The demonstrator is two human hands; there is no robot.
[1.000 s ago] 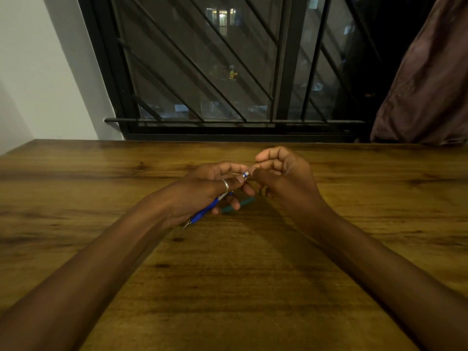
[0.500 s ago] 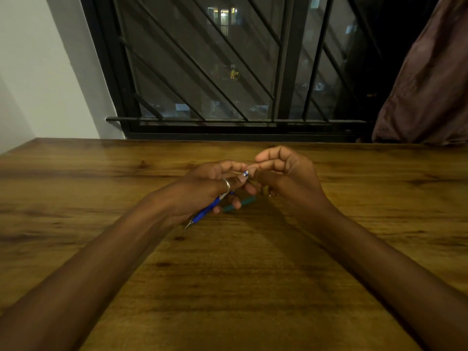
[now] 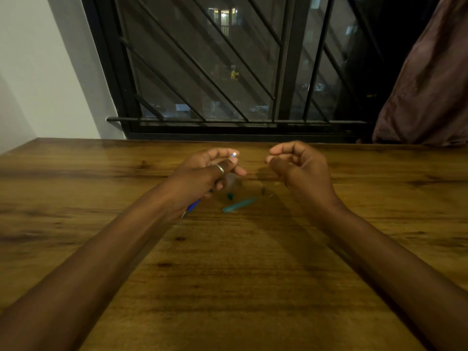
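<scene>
Left hand point(image 3: 207, 173) is gripping the pencil point(image 3: 193, 205) mid-barrel; it is probably light, stiff, slick, with a fragile tip. Right hand point(image 3: 301, 168) is hovering, fingers curled; whether it is pinching anything, I cannot tell.

A home room: wooden table point(image 3: 253, 287) under a barred window point(image 3: 228, 72) (curtain point(image 3: 430, 84) alongside).

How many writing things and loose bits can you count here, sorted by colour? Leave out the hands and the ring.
Blue: 1, the pencil gripped in the left hand.
Teal: 2, the long tube and the small cap, both on the table.
Dark: 1, a tiny piece on the table.
Total: 4.
</scene>
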